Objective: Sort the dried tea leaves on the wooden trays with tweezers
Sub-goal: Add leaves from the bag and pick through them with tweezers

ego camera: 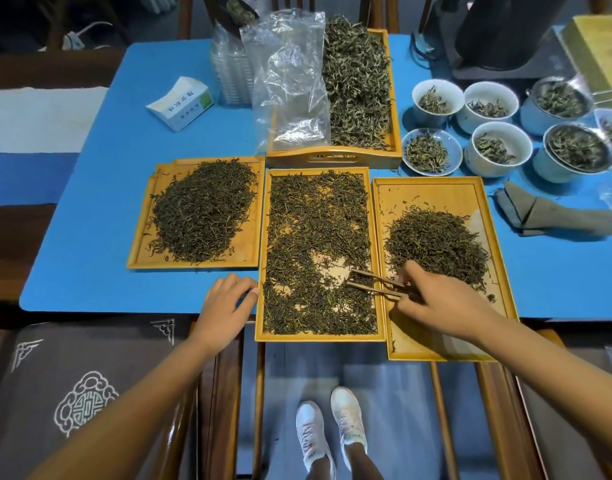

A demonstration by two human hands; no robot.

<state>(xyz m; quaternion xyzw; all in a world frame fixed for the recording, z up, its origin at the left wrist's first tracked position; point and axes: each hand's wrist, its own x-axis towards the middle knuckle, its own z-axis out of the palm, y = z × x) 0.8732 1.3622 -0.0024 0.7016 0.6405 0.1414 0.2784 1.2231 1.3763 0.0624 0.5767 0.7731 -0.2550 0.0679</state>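
Note:
Three flat wooden trays lie side by side on the blue table. The left tray [138,251] holds a heap of dark dried tea leaves [202,209]. Leaves are spread thin over the middle tray [261,306], with bare patches. A smaller heap of leaves [436,240] lies on the right tray [432,190]. My right hand [436,303] pinches wooden tweezers [373,284], whose tips are apart over the middle tray's lower right. My left hand [224,299] rests on the table with its fingertips against the middle tray's left edge.
A deeper tray [332,155] of lighter leaves and a clear plastic bag [290,81] stand behind. White cups [495,102] and bowls of leaves are at the back right, beside a folded grey cloth [554,213]. A small white box [181,102] lies at the back left.

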